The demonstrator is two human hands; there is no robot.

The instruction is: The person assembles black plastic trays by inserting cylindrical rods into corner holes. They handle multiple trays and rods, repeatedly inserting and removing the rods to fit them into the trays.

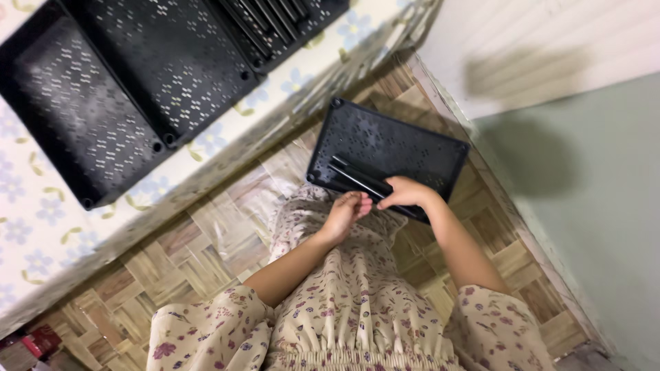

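Two hands meet at the near edge of a black perforated tray [392, 148] over the floor: the right hand [405, 194] grips black rods [357, 177] lying on it, the left hand [347, 209] curls loosely beside them. Judging by this, rod fitting is underway; aligning a rod with a corner socket seems needed.

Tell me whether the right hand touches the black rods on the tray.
Touching: the head view shows the right hand with fingers resting on the black rods lying on the perforated black tray.

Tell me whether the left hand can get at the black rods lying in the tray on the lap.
Probably yes. The left hand sits at the near edge of the black perforated tray, right beside the black rods, with nothing between them. The right hand rests on the rods' other end.
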